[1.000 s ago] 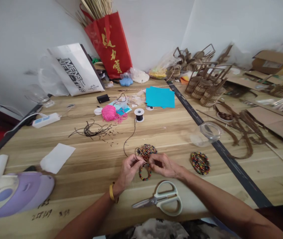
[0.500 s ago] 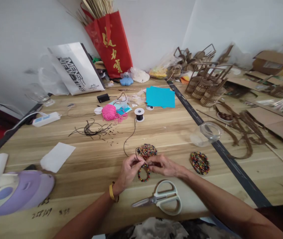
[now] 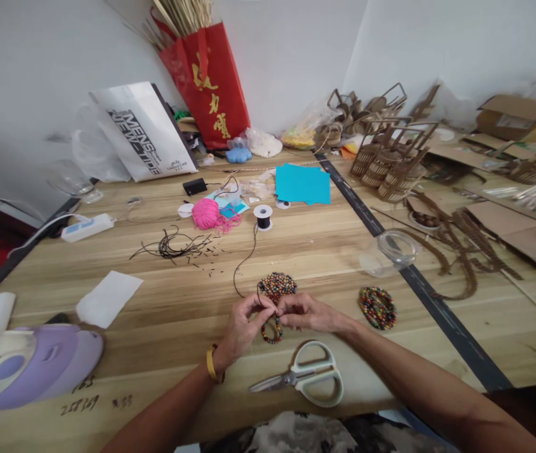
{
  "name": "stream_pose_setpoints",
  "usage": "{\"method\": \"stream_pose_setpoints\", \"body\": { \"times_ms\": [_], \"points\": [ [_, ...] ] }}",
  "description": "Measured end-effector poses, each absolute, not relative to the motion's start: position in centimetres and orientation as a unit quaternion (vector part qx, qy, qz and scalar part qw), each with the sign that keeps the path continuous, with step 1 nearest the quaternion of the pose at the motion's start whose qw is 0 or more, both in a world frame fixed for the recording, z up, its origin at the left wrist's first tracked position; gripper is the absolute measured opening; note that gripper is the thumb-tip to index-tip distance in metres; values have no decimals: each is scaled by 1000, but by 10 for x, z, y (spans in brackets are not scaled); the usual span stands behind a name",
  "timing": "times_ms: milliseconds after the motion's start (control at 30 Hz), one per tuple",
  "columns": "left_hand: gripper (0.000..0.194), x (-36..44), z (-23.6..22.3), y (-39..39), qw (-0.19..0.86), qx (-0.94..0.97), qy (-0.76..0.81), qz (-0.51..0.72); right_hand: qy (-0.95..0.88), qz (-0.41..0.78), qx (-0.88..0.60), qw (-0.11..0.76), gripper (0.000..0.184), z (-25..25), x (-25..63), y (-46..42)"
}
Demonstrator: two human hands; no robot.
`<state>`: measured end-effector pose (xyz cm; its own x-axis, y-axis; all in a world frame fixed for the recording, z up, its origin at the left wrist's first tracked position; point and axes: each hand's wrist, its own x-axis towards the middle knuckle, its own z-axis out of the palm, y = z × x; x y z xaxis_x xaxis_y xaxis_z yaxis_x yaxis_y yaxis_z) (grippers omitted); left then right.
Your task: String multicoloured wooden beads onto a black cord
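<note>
On the wooden table (image 3: 178, 296), a person's left hand (image 3: 243, 326) and right hand (image 3: 309, 313) are meeting at the near side, working over a small beaded loop (image 3: 272, 340). The left thumb and forefinger are pinching the top of the loop, while the right thumb and fingertips are closing on it from the right; whether they are gripping cord or a bead there, I cannot tell. The multicoloured ring is hanging toward the near edge, probably so that the beads are staying out of the way of the fingertips. Holding from both sides is likely steadying the join.

Black cord (image 3: 248, 257) is running from a white spool (image 3: 263, 222), farther away, down to the left hand; the spool is standing within reach, presumably so the line is feeding freely. Just beyond the fingers, a bead pile (image 3: 278, 284) is lying close, handy for picking. Light-handled scissors (image 3: 289, 379) are resting nearer the person, blades pointing left and handles right, which is seemingly suiting a right-hand reach. To the right, beaded strands (image 3: 378, 308) are lying in a heap, well apart from the pile, perhaps for separation. Cut cord lengths (image 3: 168, 246) are sprawling on the far left.
</note>
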<state>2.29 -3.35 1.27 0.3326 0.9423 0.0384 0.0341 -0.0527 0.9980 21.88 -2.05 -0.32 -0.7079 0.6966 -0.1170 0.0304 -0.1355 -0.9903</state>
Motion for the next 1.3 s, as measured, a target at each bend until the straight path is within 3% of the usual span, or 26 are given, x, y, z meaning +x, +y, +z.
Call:
{"method": "stream_pose_setpoints", "body": {
  "times_ms": [333, 533, 700, 900, 1300],
  "points": [
    [24, 24, 9, -33, 577, 582, 428, 381, -714, 597, -285, 230, 28, -1, 218, -23],
    [34, 24, 9, -32, 602, 575, 428, 352, -748, 534, -312, 242, 21, -2, 219, -25],
    [34, 23, 5, -33, 530, 642, 446, 330, -775, 495, -299, 254, 19, -1, 218, -25],
    [38, 22, -1, -35, 481, 705, 424, 304, -775, 488, -302, 263, 22, -1, 217, -26],
    [44, 25, -5, -35, 523, 678, 427, 291, -755, 518, -307, 258, 21, -1, 217, -27]
  ]
}}
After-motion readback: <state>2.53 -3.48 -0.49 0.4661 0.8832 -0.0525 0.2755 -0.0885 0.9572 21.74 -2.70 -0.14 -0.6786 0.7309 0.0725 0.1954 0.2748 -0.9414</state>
